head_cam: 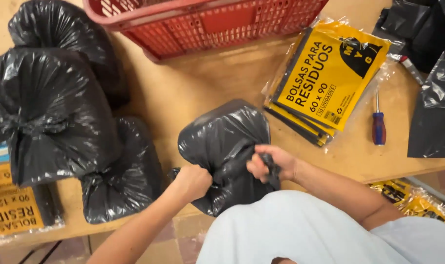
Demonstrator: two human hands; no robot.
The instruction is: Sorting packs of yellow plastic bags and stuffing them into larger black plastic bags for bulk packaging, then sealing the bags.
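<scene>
View from above of a wooden worktop (193, 93). Centre: a filled black bag (222, 142) lies at the near edge of the worktop, just in front of the person's pale shirt (300, 230). The left hand (193, 182) is closed in a fist, its grip pressed tight on a strip of the bag's plastic at the lower left. The right hand (271, 162) is likewise closed, its grip pinching a twisted end of the same plastic at the bag's right side. The two hands are apart, with the gathered neck of the bag between them.

Left: three tied black bags (51, 112) lie touching one another, beside a yellow pack (10, 208) at the worktop's left edge. Top: a red basket (207, 22). Right: a stack of yellow bag packs (325, 78) in clear wrap, with a screwdriver (378, 122) having a red-and-blue handle just beside it; loose black plastic (432, 107) at the far right.
</scene>
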